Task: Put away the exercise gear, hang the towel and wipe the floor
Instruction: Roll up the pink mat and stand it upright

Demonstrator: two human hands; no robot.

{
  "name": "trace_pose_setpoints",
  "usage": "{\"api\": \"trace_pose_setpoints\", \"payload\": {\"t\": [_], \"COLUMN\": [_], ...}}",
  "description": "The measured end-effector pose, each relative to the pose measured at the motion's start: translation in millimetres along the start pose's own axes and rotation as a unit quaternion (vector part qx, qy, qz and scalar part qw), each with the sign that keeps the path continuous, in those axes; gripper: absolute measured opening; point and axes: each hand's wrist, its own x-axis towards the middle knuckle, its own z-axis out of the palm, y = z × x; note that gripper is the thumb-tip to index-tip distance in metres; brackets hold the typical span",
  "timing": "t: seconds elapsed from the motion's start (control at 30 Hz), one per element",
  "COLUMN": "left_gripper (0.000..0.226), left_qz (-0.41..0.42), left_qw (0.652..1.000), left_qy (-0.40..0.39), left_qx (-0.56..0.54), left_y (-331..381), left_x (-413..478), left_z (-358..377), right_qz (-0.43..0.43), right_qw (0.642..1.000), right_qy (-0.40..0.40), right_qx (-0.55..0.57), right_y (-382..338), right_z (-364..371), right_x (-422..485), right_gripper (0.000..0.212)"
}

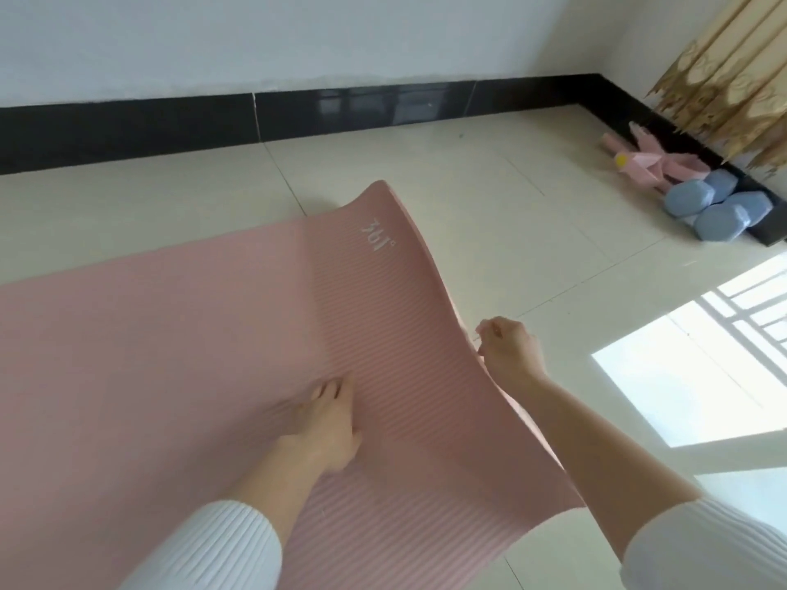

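Tiled floor [426, 172], white wall behind: a pink mat [170, 334] lies spread from the floor's left edge, its right end lifted. The left hand [323, 423] presses on it with straight fingers; the right hand [509, 355] grips the raised edge. Blue dumbbells [715, 210] wait in the far right corner. Rolling looks barely begun; no towel in view, and wiping seems still to come.

Left hand [330, 423]: lay palm down, fingers straight toward 12 o'clock, pressing the mat [170, 334]. Left forearm [272, 483]: bare, extended from 7 o'clock. Right hand [509, 351]: fingers curled, pinched the mat's raised edge. Right forearm [596, 440]: bare, extended from 5 o'clock.
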Motion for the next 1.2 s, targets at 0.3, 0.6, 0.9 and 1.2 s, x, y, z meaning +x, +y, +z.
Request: {"api": "trace_pose_setpoints", "payload": {"t": [0.3,0.6,0.9,1.2], "left_gripper": [0.097,0.079,0.084,0.069], "left_qz": [0.010,0.032,-0.068,-0.137], "left_qw": [0.996,0.983,0.778,0.749], "left_qy": [0.086,0.164,0.077,0.095], "left_qx": [-0.030,-0.081,-0.620,-0.641], "left_y": [20.6,46.0,49.3,28.1], "left_x": [-1.1,40.3,68.9,65.6], "left_z": [-17.7,-15.5,-28.2,-18.2], "right_qz": [-0.024,-0.115,-0.271,-0.196], "right_qw": [0.987,0.976,0.935,0.973], "right_qy": [-0.123,-0.106,-0.014,-0.121], "right_qx": [-0.102,-0.148,-0.226,-0.001], "right_y": [-11.2,0.3,1.7,-5.0], "right_z": [33.6,49.8,73.8,68.4], "right_x": [4.1,-0.9,-20.4,-35.5], "right_gripper": [0.071,0.048,0.053,0.037]}}
